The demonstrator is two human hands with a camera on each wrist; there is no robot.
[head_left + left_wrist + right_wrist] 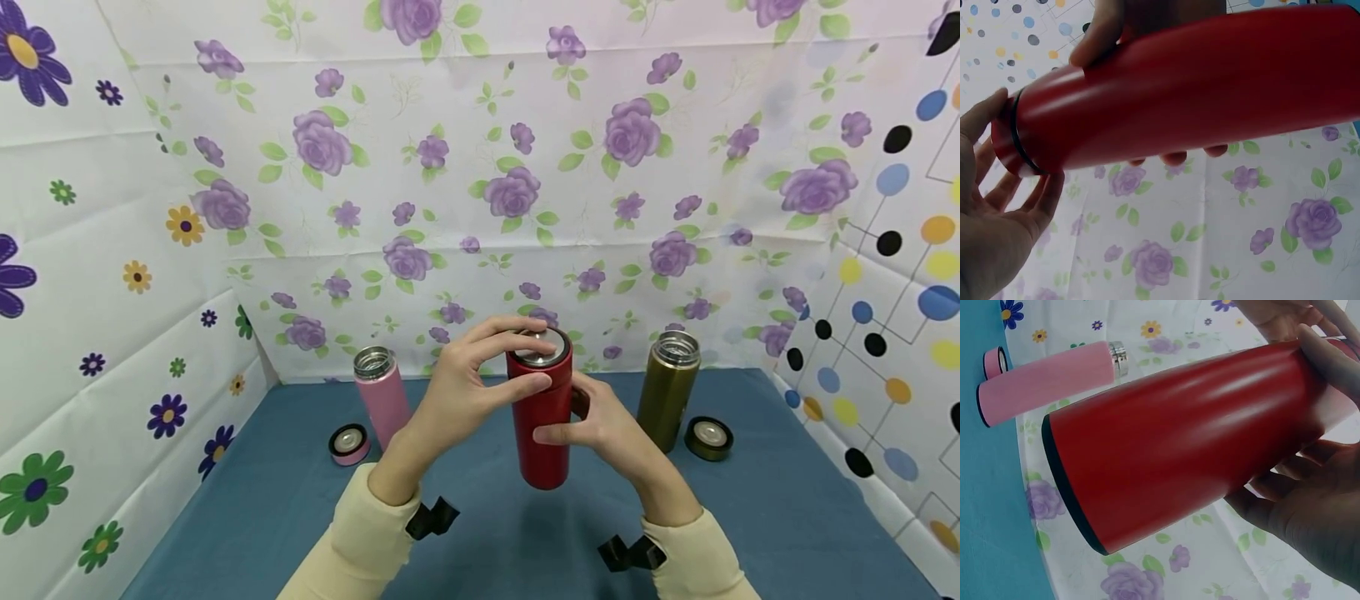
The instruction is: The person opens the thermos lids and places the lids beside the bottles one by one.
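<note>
A red vacuum flask (543, 462) is held upright in the head view, its base above the table. The fingers and thumb of my left hand (459, 387) grip the red lid (1005, 139) at the top, which has a silver disc in its upper face. A thin black ring shows between lid and body in the left wrist view. Lower down, my right hand (609, 423) grips the flask's body, with the thumb in front and the other fingers behind. The right wrist view shows the flask's black base rim (1072, 487).
At left stands a pink flask (381, 400) with a bare steel mouth, its pink lid (349, 444) beside it. An olive-green flask (667, 400), also lidless, stands at right by its lid (708, 438). Blue cloth (480, 542) covers the table; patterned sheets hang around it.
</note>
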